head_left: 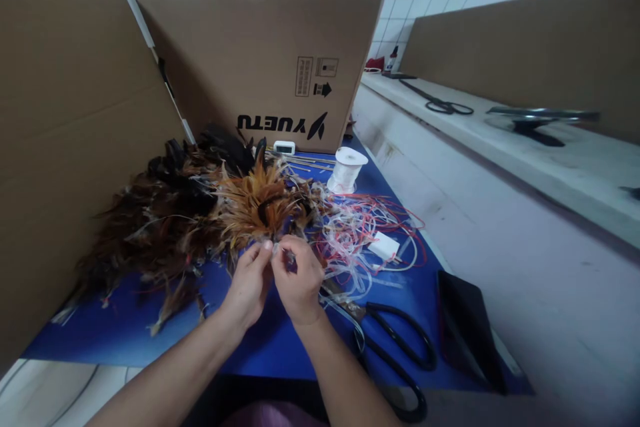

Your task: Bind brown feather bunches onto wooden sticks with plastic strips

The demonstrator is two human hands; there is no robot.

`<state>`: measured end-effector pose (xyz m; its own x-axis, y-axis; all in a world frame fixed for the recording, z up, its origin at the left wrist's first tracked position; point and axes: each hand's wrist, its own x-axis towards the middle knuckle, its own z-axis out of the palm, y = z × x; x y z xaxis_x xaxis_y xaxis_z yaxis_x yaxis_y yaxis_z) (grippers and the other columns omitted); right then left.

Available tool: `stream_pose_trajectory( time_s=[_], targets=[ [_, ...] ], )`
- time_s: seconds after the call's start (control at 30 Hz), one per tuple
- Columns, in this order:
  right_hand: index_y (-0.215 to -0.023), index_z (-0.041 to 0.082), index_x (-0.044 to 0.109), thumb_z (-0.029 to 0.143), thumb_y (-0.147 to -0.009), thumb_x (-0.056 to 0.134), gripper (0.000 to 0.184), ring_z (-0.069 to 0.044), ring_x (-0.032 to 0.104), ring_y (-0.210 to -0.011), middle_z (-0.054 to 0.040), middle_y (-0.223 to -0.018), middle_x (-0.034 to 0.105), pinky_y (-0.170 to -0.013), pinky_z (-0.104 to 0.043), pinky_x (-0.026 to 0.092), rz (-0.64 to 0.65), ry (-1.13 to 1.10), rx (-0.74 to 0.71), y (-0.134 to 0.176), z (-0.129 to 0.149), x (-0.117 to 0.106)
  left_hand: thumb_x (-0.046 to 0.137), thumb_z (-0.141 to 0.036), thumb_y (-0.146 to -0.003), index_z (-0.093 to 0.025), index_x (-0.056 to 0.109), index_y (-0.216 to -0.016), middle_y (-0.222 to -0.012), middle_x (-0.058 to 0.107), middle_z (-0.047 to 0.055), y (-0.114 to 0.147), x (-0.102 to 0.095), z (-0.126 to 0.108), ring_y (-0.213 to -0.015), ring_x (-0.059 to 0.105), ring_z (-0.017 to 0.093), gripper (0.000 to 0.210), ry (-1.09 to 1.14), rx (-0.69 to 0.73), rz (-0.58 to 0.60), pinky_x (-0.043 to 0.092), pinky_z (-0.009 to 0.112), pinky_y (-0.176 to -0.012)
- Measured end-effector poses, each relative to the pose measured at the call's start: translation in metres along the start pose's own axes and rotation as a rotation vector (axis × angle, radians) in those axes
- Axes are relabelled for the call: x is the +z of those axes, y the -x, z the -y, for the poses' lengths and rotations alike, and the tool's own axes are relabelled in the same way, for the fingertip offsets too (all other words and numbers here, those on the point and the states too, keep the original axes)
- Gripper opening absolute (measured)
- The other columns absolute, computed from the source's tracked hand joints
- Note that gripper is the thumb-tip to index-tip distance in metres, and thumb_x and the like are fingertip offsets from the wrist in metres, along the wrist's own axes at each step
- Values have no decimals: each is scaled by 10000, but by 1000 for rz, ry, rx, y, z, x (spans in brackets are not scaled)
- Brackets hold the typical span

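Note:
Both hands meet in front of a fanned bunch of orange-brown feathers (263,203). My left hand (250,283) is closed, its thumb and fingers pinching the lower end of that bunch. Beside it, touching or nearly so, my right hand (300,280) is curled with thumb and forefinger pressed together at the same end. Something small and pale shows between the fingertips, too little to name. To the left spreads a large heap of dark brown and black feathers (165,213). A tangle of red, white and clear strings (350,233) lies right of my hands.
Black-handled scissors (400,340) lie by my right forearm. A dark flat device (470,327), a white adapter (384,246) and a white spool (346,172) rest on the blue table (285,353). Cardboard (260,47) stands behind and left. More scissors (440,103) lie on the right ledge.

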<state>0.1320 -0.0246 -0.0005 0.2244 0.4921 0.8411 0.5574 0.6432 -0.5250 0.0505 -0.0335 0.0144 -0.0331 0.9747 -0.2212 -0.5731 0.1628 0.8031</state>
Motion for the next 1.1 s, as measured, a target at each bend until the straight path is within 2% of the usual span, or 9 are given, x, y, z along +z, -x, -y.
stream_pose_trajectory(
  time_s=[0.2,0.37,0.53,0.7,0.8,0.9,1.0,1.1],
  targets=[
    [-1003,220,562,38,-830,524,254,-200,643,-915,-55,-870,680,-786,-384,558,78,59,-148,5,1,-6,804,-363,-603,-157,594,-673,-608,573,-37,2,2,2,-571,541,97,303,7,27,-11,459,219,-571],
    [-1069,208,577,66,-839,577,270,-245,624,-978,-61,-929,719,-841,-443,497,214,243,-277,5,4,-12,734,-429,-668,-173,570,-718,-634,572,-26,-4,-3,4,-595,546,120,308,-85,69,11,453,236,-580],
    [-1147,193,572,74,-860,543,312,-263,592,-1091,-82,-1043,711,-904,-464,451,303,269,-288,8,7,-11,651,-433,-754,-187,531,-745,-671,545,-29,-20,-15,2,-606,504,110,274,-288,235,29,438,226,-594],
    [-1148,183,568,54,-858,502,324,-233,563,-1129,-91,-1121,674,-943,-435,455,309,115,-112,12,14,-15,644,-438,-758,-189,536,-717,-632,528,-28,-35,-25,-6,-573,477,115,275,-401,311,26,423,224,-561],
    [-1103,187,587,115,-876,496,255,-205,585,-1085,-91,-1102,659,-941,-397,479,273,-30,114,11,17,-17,612,-460,-777,-193,552,-712,-611,527,-21,-42,-30,-10,-570,483,127,281,-463,356,54,430,234,-564],
    [-1057,198,611,216,-871,541,200,-185,632,-956,-74,-1043,667,-843,-339,526,256,-119,382,5,16,-13,617,-464,-769,-199,566,-699,-612,541,-8,-46,-34,-14,-607,509,149,279,-490,389,73,446,252,-597],
    [-1042,188,637,281,-839,597,227,-176,655,-850,-66,-979,692,-749,-296,543,304,-206,549,-1,11,-5,598,-430,-787,-205,574,-690,-646,578,14,-46,-38,-16,-642,533,172,246,-620,505,93,462,280,-636],
    [-1028,175,655,298,-842,594,231,-176,665,-820,-66,-954,709,-730,-283,543,360,-274,607,-2,6,-2,585,-346,-790,-218,590,-718,-701,613,41,-44,-42,-15,-679,561,197,147,-754,656,90,480,319,-686]
  ],
)
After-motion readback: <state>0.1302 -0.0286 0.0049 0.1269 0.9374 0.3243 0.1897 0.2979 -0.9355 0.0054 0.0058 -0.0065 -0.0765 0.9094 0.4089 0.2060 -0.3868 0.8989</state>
